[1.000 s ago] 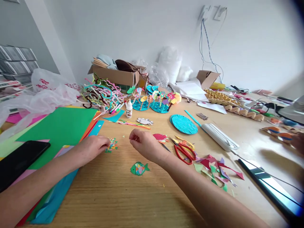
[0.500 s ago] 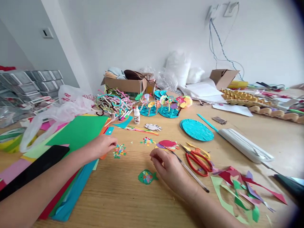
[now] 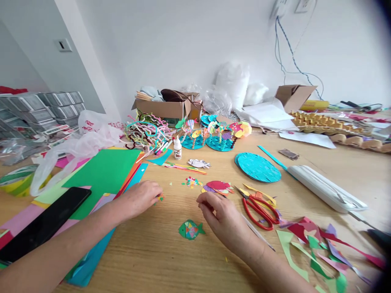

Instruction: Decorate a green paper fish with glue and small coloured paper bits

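My left hand [image 3: 141,198] rests over a small pile of colored paper bits [image 3: 160,198], covering most of it, its fingers curled down together. What sits between those fingertips is hidden. My right hand [image 3: 220,215] hovers over the table with thumb and index finger pinched; anything in the pinch is too small to make out. Just left of it lies a green paper fish [image 3: 190,230] with a patchwork of colored pieces on its body. Beyond, there are another heap of paper bits [image 3: 192,182] and several cut paper fish shapes [image 3: 217,186].
Red-handled scissors [image 3: 259,209] and a pen [image 3: 259,232] lie right of my right hand, near paper scraps [image 3: 314,240]. Colored paper sheets [image 3: 104,169] and a black phone [image 3: 45,224] are at left. A glue bottle [image 3: 177,148] and blue discs [image 3: 258,167] stand farther back.
My left hand has shifted right, onto the near pile of paper bits. My right hand keeps its pinch with little movement. The view has turned slightly left.
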The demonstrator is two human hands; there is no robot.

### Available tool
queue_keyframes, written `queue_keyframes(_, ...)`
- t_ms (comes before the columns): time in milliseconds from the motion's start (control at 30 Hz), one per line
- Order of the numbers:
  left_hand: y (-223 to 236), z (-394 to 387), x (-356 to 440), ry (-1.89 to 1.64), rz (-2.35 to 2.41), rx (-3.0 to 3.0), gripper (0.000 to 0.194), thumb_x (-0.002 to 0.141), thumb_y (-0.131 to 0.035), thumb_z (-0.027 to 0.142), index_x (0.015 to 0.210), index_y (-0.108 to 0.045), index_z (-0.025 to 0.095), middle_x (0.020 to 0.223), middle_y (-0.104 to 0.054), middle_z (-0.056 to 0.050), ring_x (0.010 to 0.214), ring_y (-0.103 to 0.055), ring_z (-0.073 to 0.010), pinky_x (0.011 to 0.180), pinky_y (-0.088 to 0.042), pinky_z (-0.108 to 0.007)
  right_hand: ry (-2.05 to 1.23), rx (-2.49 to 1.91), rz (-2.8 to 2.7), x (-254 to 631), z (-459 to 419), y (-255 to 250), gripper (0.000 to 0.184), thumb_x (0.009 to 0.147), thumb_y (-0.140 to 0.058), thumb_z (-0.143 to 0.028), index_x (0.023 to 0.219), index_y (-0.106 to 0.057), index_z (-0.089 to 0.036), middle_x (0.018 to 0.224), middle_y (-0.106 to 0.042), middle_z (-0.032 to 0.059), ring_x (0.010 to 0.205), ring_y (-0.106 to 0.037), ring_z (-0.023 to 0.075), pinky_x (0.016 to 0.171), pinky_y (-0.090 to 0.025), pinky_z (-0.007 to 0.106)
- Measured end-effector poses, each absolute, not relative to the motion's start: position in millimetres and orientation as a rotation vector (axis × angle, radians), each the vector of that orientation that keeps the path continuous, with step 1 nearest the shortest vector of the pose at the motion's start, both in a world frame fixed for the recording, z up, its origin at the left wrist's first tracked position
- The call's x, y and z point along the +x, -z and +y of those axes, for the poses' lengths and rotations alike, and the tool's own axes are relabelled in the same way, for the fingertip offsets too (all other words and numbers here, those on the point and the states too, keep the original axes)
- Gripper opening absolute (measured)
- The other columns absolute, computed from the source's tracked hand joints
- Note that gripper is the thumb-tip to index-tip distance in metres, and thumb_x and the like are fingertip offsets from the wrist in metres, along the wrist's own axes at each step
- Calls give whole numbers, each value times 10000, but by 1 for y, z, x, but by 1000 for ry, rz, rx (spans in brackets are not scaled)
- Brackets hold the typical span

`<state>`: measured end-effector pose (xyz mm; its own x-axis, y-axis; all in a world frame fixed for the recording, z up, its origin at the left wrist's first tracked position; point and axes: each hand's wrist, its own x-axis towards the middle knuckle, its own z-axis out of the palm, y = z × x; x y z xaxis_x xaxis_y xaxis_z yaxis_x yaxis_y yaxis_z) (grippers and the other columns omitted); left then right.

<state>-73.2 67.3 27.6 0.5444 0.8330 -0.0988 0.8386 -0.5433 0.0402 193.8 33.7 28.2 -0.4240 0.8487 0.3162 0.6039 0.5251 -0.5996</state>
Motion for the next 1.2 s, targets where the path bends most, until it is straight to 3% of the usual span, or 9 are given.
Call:
queue_keyframes(400, -25, 59, -65, 70, 1532, 2648, 238, 799, -452, -6, 789, -589, 188, 856, -631, -73, 891, -587, -249, 800, -446, -354, -562, -1219, -2197, 193, 33, -32, 173, 840, -488, -56, 849, -602, -187, 803, -687, 40, 751, -639, 165, 657, -453, 238)
queue_keyframes(700, -36, 75, -77, -302, 1609, 2148, 122, 756, -480, 242, 691, -579, 216, 696, -615, 9, 685, -571, -168, 631, -418, -258, -562, -1215, -2199, 193, 34, -30, 181, 826, -495, -39, 850, -626, -162, 787, -682, 47, 724, -625, 159, 644, -438, 233)
queue_keyframes(867, -50, 67, -71, -461, 1520, 1756, 253, 707, -520, 450, 725, -556, 200, 664, -604, -3, 628, -576, -167, 575, -444, -257, -720, -1253, -2101, 189, 35, -23, 202, 784, -503, -13, 821, -635, -163, 744, -660, 23, 700, -598, 141, 631, -420, 222)
queue_keyframes(1067, -61, 53, -49, -539, 1402, 1529, 277, 641, -606, 438, 737, -573, 180, 685, -618, -10, 594, -536, -138, 569, -424, -255, -1151, -1364, -1874, 170, 39, -42, 155, 774, -537, -50, 769, -634, -170, 633, -593, -27, 600, -561, 109, 546, -384, 197)
queue_keyframes(1200, -62, 50, -34, -582, 1315, 1440, 246, 625, -631, 396, 734, -602, 178, 659, -613, 8, 601, -524, -132, 575, -406, -250, -1144, -1364, -1921, 159, 44, -57, 120, 766, -565, -66, 724, -632, -157, 608, -575, -33, 579, -524, 96, 541, -362, 193)
